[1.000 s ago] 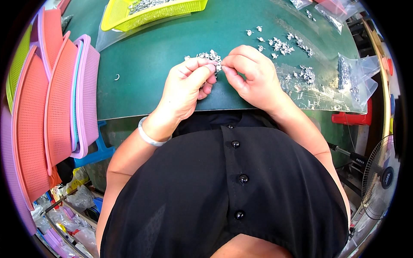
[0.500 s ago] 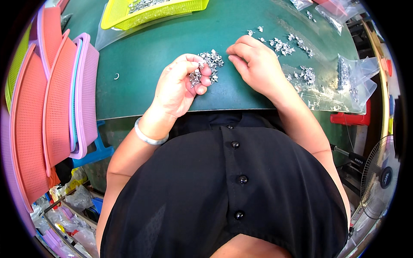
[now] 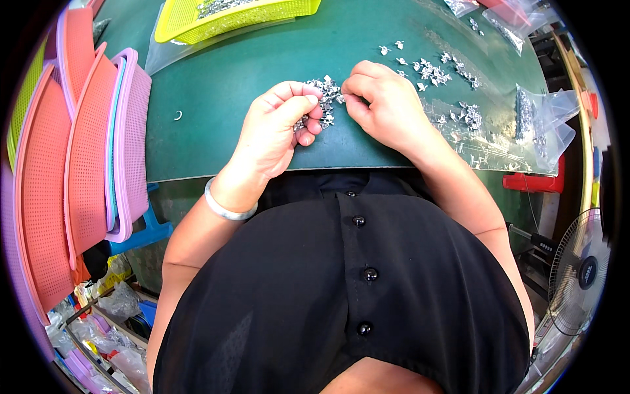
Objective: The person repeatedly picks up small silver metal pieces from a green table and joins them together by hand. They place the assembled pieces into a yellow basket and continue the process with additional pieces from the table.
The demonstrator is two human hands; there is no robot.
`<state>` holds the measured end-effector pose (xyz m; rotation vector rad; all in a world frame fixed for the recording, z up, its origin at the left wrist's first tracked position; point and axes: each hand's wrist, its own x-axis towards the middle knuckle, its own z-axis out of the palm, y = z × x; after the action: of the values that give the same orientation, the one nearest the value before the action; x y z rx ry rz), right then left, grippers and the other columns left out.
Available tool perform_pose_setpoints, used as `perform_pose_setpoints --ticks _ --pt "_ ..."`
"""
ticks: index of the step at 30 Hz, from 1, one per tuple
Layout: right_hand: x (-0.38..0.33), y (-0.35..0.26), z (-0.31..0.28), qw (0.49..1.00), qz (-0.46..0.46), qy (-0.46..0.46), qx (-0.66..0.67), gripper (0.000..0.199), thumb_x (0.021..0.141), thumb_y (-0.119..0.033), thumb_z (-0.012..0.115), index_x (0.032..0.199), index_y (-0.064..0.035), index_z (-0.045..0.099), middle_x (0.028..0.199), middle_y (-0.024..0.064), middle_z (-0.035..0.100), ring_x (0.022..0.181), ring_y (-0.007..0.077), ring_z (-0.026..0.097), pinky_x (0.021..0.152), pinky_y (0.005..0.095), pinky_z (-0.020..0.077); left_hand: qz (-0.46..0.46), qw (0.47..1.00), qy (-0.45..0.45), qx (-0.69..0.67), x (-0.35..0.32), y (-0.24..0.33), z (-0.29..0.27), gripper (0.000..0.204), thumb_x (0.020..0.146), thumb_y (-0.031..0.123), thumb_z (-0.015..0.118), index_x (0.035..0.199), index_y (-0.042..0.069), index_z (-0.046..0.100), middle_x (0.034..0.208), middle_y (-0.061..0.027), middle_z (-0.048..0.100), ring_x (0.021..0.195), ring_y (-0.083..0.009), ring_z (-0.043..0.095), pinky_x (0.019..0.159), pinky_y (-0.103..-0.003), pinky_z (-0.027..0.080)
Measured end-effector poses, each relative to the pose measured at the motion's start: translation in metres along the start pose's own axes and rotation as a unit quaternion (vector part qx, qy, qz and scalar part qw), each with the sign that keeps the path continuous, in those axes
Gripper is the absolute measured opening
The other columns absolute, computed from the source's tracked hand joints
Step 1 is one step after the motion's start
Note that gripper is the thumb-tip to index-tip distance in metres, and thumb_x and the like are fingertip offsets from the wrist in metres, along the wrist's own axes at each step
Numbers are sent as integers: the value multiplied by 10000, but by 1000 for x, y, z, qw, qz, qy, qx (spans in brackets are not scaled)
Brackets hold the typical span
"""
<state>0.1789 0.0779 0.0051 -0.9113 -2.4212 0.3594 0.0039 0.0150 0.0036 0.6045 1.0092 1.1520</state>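
My left hand (image 3: 275, 118) is curled palm up over the green table, cupping several small silver metal pieces (image 3: 300, 123), with thumb and forefinger pressed together. Most of what it holds is hidden by the fingers. Just beyond those fingers lies a pile of the same pieces (image 3: 328, 88); they look like little clips or fittings, too small to name surely. My right hand (image 3: 380, 102) is closed in a pinch at the pile's right edge, and one small silver piece (image 3: 340, 98) shows at its fingertips.
A yellow-green basket (image 3: 236, 25) of silver parts stands at the far left. More pieces (image 3: 430, 72) lie scattered on the right, beside clear plastic bags (image 3: 545, 121). Stacked pink and purple baskets (image 3: 131, 144) line the left edge. A fan (image 3: 584, 272) stands at lower right.
My right hand has moved slightly left and nearer, its fingertips now at the pile. The thumb of my left hand has shifted over the held pieces, hiding more of them.
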Motion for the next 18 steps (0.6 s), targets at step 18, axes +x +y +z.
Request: perform_pose_setpoints --ticks 18 --pt "-6 -5 -1 998 7 -56 23 87 731 -128 624 768 -53 600 809 90 545 828 272 554 707 382 458 -19 998 16 59 -2 6 3 125 845 95 516 925 22 579 691 -11 540 539 -61 475 432 -165 353"
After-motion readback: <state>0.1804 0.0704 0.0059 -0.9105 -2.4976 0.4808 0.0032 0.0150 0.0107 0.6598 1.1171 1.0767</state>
